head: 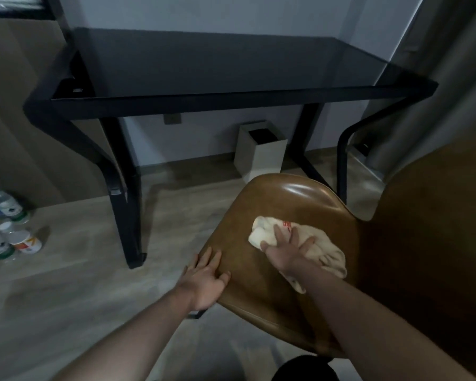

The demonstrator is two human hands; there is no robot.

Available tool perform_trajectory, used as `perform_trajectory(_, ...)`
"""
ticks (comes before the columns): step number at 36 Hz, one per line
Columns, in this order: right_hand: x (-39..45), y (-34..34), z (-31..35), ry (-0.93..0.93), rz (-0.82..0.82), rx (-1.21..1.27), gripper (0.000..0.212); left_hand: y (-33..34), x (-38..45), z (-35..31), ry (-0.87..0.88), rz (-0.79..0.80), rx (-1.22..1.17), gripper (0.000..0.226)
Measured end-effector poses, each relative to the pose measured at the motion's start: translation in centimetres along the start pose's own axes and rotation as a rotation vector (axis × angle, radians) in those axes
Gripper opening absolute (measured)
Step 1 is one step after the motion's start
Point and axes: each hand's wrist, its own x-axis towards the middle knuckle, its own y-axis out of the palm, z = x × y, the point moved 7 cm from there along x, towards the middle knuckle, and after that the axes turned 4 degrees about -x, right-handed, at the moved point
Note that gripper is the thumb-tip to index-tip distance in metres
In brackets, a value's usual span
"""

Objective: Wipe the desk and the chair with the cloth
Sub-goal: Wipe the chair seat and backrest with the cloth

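Note:
A brown leather chair (286, 204) stands in front of me, its seat tilted toward the left and its backrest rising at the right. A cream cloth (261, 232) with red print lies bunched on the seat. My right hand (289, 248) presses flat on the cloth with fingers spread over it. My left hand (206, 279) rests on the seat's left edge, fingers laid over the rim. Behind the chair stands the black desk (231, 64) with a dark glass top.
A white waste bin (261, 155) stands under the desk by the wall. Several plastic bottles and a cup (8, 232) lie on the wooden floor at the left. A grey curtain (437, 78) hangs at the right, beside the chair's black armrest (344, 149).

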Motion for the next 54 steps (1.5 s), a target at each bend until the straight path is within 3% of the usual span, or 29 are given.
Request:
perform_trajectory(9, 7.3, -2.8, 5.8, -0.078, -0.049, -0.126, 0.069, 0.1, 0.8, 0.4, 0.014, -0.04, -0.013, 0.071)
perform_trajectory(15, 3.9, -0.1, 5.1, -0.32, -0.012, -0.232, 0.066, -0.2, 0.7, 0.1, 0.0, -0.037, -0.006, 0.07)
perform_trajectory(19, -1.1, 2.1, 3.1, -0.372, 0.004, -0.18, 0.065, -0.2, 0.0, -0.1, -0.012, -0.055, 0.009, 0.067)
perform_trajectory(28, -9.1, 3.9, -3.5, -0.285, 0.069, -0.058, 0.062, 0.2, -1.2, 0.0, -0.047, -0.111, -0.054, 0.06)
perform_trajectory(36, -6.8, 2.8, -2.9, -0.223, 0.167, -0.052, 0.07, 0.2, -0.8, 0.3, -0.04, -0.103, -0.092, 0.06)
perform_trajectory(46, 1.9, -3.4, -3.0, -0.036, 0.006, -0.069, 0.078, 0.5, 0.6, 0.9, -0.012, -0.116, -0.095, 0.059)
perform_trajectory(54, 3.3, -5.3, -5.6, 0.051, -0.05, -0.12, 0.078, 0.5, 0.6, 0.9, -0.016, -0.117, -0.073, 0.059)
